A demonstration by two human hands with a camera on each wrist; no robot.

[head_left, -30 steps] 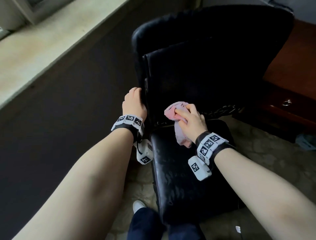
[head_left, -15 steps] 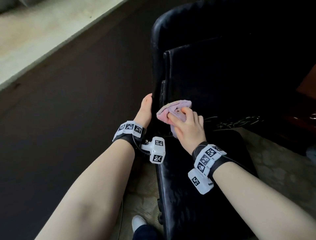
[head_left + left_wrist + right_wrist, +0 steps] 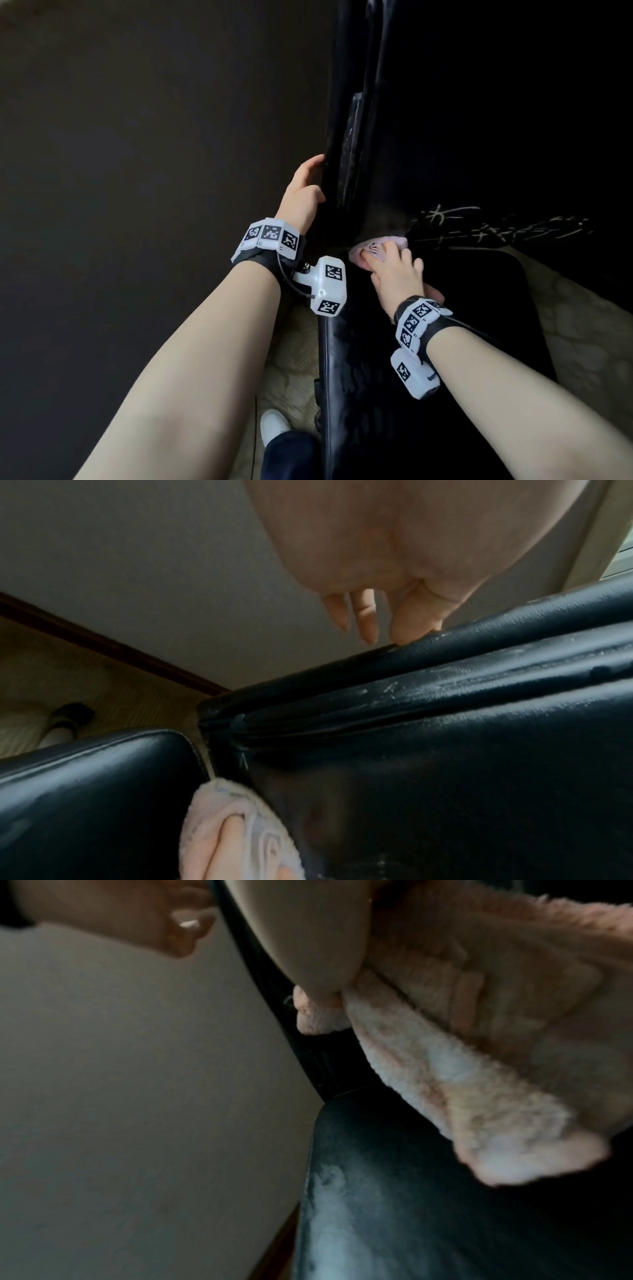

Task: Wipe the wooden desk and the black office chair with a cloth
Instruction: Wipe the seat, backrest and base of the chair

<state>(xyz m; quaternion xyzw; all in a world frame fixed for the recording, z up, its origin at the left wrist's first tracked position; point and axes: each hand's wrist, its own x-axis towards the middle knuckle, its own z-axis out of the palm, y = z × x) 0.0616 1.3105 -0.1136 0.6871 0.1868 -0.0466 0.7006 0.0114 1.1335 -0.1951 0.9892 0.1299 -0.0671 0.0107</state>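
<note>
The black office chair (image 3: 479,137) fills the right of my view, its backrest rising over the seat (image 3: 428,359); dark wall lies open to its left. My left hand (image 3: 303,195) clasps the backrest's left edge, thumb in front. My right hand (image 3: 397,274) grips the pink cloth (image 3: 368,251), pressed into the crease where seat meets backrest, near the seat's left edge.

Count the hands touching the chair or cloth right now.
2. The left hand grips the side edge of the chair back. The right hand presses the pink cloth into the crease where the back meets the seat.
</note>
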